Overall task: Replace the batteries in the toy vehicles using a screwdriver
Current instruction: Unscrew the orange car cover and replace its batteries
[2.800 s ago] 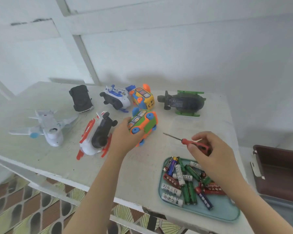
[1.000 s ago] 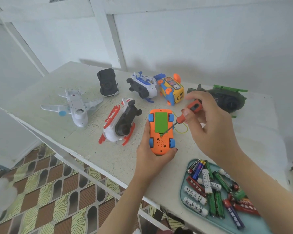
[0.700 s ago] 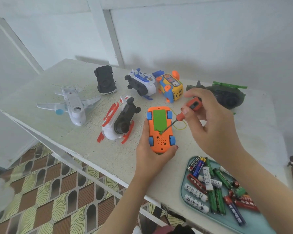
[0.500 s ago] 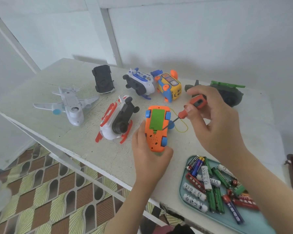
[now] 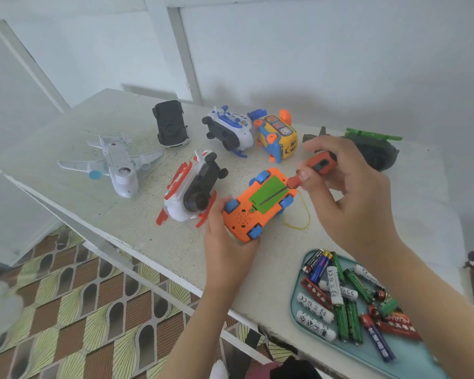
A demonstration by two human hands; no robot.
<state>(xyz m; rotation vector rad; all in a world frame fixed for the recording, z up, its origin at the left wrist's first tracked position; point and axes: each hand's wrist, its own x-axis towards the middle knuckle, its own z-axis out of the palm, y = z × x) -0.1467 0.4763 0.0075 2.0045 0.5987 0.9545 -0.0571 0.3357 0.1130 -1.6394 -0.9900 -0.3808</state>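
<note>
An orange toy car (image 5: 246, 214) with blue wheels lies belly-up above the table, its green battery cover (image 5: 267, 194) facing me. My left hand (image 5: 227, 247) grips the car from below at its near end. My right hand (image 5: 348, 195) pinches the red-handled screwdriver (image 5: 312, 168); its thin shaft slants down-left across the green cover, the tip near the cover's lower edge. A teal tray (image 5: 411, 359) at the front right holds several loose batteries (image 5: 340, 302).
Other toys lie on the white table (image 5: 93, 192): a white plane (image 5: 118, 165), a black car (image 5: 170, 124), a red-white vehicle (image 5: 192, 190), a blue-white plane (image 5: 230, 129), a yellow bus (image 5: 278, 135), a green helicopter (image 5: 378, 149). A yellow string (image 5: 298, 222) trails by the car. The table edge is close to me.
The orange car was picked up, flipped belly-up and has now tilted so its front points up-right. The screwdriver went from lying near the tray to resting its shaft on the green cover.
</note>
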